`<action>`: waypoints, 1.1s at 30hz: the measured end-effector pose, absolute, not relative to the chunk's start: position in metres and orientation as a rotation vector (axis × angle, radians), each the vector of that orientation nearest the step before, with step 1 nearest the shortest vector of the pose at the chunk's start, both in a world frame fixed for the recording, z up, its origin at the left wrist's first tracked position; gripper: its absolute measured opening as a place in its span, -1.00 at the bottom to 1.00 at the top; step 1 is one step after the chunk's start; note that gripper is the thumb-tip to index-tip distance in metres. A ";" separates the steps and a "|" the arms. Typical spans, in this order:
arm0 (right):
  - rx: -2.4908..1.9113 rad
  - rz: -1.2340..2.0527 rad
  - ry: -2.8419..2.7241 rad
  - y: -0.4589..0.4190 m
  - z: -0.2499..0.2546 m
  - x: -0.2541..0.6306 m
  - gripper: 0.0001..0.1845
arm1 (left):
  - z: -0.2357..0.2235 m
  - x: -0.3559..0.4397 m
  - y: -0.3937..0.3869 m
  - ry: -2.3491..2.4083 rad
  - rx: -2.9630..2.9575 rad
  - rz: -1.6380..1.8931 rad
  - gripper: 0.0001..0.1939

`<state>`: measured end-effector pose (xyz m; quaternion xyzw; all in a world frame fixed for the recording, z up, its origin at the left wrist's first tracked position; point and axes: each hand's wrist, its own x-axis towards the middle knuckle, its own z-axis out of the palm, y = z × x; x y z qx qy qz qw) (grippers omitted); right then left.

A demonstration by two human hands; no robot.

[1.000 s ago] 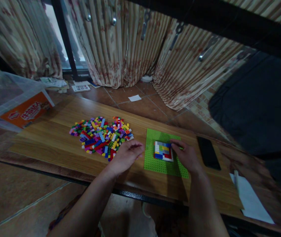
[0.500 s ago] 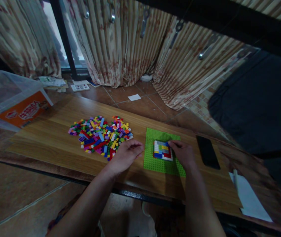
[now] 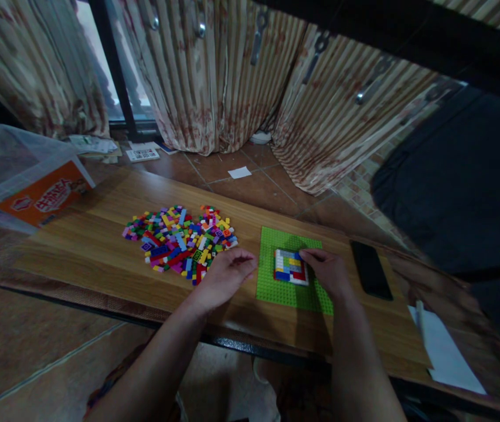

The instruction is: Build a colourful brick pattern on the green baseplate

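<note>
A green studded baseplate (image 3: 271, 293) lies on the wooden board, bearing a low square of building bricks (image 3: 291, 277) in white, blue, yellow, red and grey. At the far right corner of that square, the fingertips of my right hand (image 3: 329, 271) are closed on a small blue building brick (image 3: 297, 256), partly covered by the fingers. My left hand (image 3: 231, 274) hovers by the baseplate's left edge, thumb and fingers pinched together. Whatever may be between them is too small to make out. Just beyond my left hand spreads a pile of loose multicoloured bricks (image 3: 174, 240).
A black phone (image 3: 370, 269) lies right of the baseplate. White paper (image 3: 447, 351) with a pale stick-like object sits at the right end. A clear plastic box (image 3: 21, 170) with an orange label stands at the left end of the wooden board (image 3: 91, 246).
The whole view has shifted very slightly. Both hands stay in practically the same place and pose, and the bricks look unchanged.
</note>
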<state>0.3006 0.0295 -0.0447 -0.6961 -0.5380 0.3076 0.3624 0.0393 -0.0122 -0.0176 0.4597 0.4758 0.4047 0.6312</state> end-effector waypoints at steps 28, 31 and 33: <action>-1.792 0.855 -1.389 0.032 -0.041 0.301 -0.58 | -0.016 0.040 -0.013 1.121 1.126 0.909 -0.81; -1.796 0.854 -1.389 0.031 -0.038 0.300 -0.60 | -0.018 0.040 -0.013 1.129 1.146 0.899 -0.80; -1.790 0.852 -1.386 0.031 -0.038 0.299 -0.59 | -0.019 0.040 -0.012 1.127 1.152 0.899 -0.80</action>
